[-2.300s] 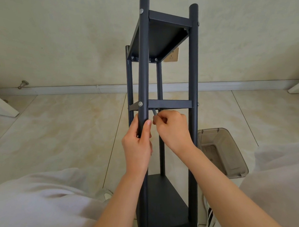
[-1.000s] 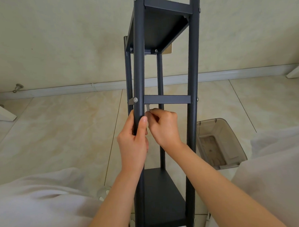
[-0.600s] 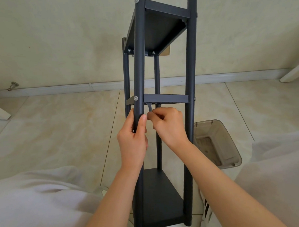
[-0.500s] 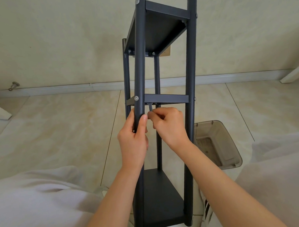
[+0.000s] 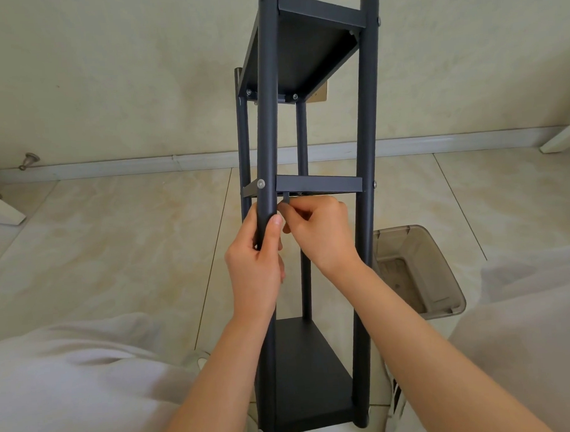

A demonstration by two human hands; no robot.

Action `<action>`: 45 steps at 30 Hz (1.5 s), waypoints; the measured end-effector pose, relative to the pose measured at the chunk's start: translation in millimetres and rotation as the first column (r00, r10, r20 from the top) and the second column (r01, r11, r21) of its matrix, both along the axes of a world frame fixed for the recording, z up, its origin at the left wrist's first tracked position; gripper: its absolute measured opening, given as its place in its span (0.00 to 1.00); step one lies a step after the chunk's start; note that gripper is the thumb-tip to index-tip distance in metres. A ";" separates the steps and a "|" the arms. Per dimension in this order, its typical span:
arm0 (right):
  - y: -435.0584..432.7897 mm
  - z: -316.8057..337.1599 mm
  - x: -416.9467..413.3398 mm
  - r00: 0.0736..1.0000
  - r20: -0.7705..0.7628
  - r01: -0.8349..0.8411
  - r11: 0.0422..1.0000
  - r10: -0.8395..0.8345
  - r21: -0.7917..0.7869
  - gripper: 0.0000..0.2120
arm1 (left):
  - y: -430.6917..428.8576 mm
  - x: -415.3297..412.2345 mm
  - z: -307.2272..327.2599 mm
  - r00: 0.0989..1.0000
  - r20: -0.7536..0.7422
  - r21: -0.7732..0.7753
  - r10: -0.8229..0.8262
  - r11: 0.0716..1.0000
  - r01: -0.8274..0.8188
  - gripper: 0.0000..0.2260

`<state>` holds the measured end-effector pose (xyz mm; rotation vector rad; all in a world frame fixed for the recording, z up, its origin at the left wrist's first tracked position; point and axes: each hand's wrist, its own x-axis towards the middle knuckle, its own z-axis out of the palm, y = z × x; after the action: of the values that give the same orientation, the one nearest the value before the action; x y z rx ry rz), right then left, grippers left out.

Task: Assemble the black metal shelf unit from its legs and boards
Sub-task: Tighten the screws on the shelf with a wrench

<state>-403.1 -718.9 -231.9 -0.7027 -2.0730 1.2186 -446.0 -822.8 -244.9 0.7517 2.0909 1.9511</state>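
A black metal shelf unit stands upright on the floor between my knees, with a top board, a middle board and a bottom board fixed between four round legs. My left hand grips the near left leg just under the middle board. My right hand pinches a small grey hex key whose tip points up into the underside of the middle board, close to that leg.
A smoky clear plastic bin sits on the tiled floor right of the shelf. The wall and white baseboard run behind. A wall socket shows behind the top board. My light trousers fill both lower corners.
The hands have stayed in the same hold; my right hand has shifted the hex key slightly under the middle board. The view has tilted a little.
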 end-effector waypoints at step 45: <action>30.1 82.5 38.3 0.955 0.280 -0.106 0.994 0.098 0.011 0.12 | -5.4 -11.1 -0.7 0.999 0.043 0.017 0.029 0.999 -0.030 0.14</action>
<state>-364.8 -688.8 -149.4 -0.8034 -2.3787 1.2025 -457.1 -828.2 -245.6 0.6797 2.0748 1.9848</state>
